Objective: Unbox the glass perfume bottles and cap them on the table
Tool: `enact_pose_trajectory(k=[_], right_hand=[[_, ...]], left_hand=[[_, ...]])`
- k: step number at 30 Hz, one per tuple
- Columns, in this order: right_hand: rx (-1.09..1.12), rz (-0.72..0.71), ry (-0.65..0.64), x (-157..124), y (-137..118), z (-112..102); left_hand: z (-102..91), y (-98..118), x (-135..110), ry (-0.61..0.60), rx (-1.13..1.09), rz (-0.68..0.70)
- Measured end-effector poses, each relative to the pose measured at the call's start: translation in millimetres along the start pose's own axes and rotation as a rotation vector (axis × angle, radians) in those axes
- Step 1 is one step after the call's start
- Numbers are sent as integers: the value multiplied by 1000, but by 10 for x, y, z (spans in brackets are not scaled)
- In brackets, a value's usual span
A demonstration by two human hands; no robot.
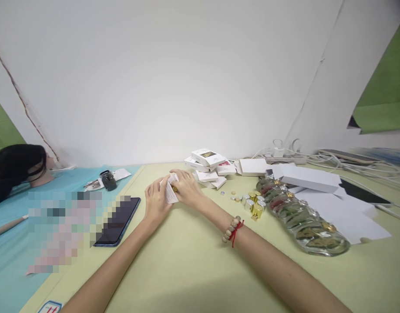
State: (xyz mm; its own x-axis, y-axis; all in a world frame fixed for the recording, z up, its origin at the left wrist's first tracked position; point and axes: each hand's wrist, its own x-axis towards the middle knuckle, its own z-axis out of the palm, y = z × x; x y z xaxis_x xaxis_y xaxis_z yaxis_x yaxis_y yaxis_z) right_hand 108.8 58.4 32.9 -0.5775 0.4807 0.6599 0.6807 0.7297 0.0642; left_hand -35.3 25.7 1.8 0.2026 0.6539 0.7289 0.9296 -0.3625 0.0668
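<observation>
Between my two hands is a small white box [169, 194] with fine print on the side facing me. My left hand [156, 195] wraps its left side, fingers over the top. From the right, my right hand [186, 186] grips the same box, and a bit of gold shows beside its fingers. The fingers hide most of the box. Just beyond my right hand, several white boxes [206, 157] lie in a loose pile, some with a picture on the lid. Gold and silver caps [257, 210] stand to the right, with small rings near them.
A row of round glass bottles [312, 237] leans along the right, beside white cartons and paper [346, 213]. Charging cables [359, 163] run behind. At left lie a phone [119, 224], a dark jar [108, 180] on blue cloth, and a mannequin head [45, 174] with dark hair.
</observation>
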Motion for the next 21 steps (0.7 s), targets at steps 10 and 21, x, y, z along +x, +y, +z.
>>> enact_pose_trajectory(k=[10, 21], right_hand=[[118, 219, -126, 5, -5, -66], [716, 533, -254, -32, 286, 10]], left_hand=[[-8, -78, 16, -2, 24, -57], [60, -94, -26, -21, 101, 41]])
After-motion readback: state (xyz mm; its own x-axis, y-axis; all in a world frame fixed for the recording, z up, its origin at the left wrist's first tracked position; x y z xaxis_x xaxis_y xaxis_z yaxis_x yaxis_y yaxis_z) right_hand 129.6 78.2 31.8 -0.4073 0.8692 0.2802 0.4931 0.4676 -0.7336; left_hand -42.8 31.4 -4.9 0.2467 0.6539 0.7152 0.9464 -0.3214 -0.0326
